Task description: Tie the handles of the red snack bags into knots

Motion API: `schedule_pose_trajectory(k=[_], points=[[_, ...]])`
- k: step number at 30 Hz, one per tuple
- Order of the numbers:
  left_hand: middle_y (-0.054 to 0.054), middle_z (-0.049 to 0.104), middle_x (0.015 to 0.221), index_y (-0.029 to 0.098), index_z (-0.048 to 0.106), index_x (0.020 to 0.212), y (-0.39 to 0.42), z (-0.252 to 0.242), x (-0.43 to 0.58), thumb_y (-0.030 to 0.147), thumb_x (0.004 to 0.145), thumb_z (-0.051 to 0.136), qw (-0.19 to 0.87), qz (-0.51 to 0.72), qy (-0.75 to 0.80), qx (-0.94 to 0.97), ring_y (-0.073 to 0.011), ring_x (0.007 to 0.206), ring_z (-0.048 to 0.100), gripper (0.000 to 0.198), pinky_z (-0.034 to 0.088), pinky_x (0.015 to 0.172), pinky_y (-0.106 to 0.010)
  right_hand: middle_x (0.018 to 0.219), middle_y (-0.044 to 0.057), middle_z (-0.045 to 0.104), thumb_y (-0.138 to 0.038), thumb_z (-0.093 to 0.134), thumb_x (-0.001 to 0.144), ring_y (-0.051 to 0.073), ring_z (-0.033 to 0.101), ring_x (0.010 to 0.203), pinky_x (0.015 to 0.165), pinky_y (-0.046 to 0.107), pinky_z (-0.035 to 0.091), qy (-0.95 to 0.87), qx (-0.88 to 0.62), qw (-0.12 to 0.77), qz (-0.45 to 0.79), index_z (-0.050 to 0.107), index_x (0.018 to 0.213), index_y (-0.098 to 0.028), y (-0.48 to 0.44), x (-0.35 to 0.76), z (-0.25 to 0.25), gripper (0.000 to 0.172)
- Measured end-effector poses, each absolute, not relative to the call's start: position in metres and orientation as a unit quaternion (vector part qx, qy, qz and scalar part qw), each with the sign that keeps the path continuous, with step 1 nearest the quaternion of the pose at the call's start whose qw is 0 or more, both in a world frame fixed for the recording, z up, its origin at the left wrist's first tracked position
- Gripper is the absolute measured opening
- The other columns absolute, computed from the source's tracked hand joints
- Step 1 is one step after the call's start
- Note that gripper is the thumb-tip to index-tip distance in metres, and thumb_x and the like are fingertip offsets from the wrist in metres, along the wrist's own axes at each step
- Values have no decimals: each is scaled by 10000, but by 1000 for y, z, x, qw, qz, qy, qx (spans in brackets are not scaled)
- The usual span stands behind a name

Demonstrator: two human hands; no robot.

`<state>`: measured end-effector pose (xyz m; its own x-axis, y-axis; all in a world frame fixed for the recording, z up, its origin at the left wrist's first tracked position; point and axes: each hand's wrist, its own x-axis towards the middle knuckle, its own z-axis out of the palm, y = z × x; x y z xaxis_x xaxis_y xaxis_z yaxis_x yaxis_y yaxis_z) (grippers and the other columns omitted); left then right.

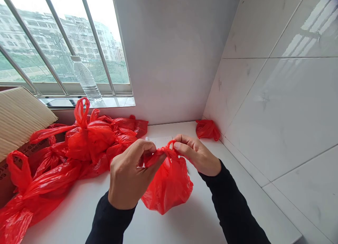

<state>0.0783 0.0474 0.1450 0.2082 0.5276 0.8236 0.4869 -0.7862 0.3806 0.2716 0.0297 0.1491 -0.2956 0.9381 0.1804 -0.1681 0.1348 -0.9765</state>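
Pile of knotted red bags point(87, 141) sprawls at 9 o'clock on the white counter point(185, 223) against a cardboard box point(18, 117); the red bag point(169, 187) in hand hangs at 6 o'clock, low over the counter, with left hand point(129, 177) and right hand point(196, 156) each pinched tight on its twisted handles point(165, 150). Looks mid-knot to me, loop formed but not snug; cinching it would call for an even outward pull. Small red bag point(207, 129) sits at 1 o'clock in the corner; water bottle point(86, 80) at 10 o'clock shows no label I can make out; the box print is cut off and unreadable.
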Motion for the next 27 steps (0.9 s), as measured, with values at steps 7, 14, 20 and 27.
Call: schedule_pose_trajectory(k=[7, 14, 20, 27], points=[[59, 559, 656, 222, 559, 786, 48, 147, 76, 234, 830, 721, 27, 509, 326, 796, -75, 550, 472, 169, 413, 523, -207, 746, -13, 577, -324, 574, 928, 132, 539, 724, 763, 296, 443, -540, -344, 535, 551, 575, 791, -185, 33, 272, 145, 195], [42, 569, 679, 223, 611, 820, 50, 145, 71, 219, 863, 691, 50, 471, 304, 827, -82, 577, 480, 91, 374, 519, -226, 747, -6, 606, -333, 570, 918, 142, 553, 736, 776, 313, 442, -539, -365, 547, 527, 569, 794, -186, 34, 272, 144, 192], [57, 199, 601, 191, 288, 609, 49, 145, 70, 170, 888, 627, 36, 416, 264, 869, -96, 539, 174, 439, 186, 475, -279, 717, -15, 576, -325, 558, 905, 142, 537, 716, 754, 306, 420, -556, -391, 538, 499, 546, 770, -191, 34, 271, 144, 191], [59, 156, 607, 194, 221, 652, 45, 148, 69, 179, 883, 641, 50, 404, 260, 876, -99, 545, 135, 480, 166, 485, -282, 698, -23, 554, -359, 554, 904, 135, 524, 698, 742, 295, 416, -515, -412, 563, 499, 533, 772, -192, 39, 274, 141, 214]])
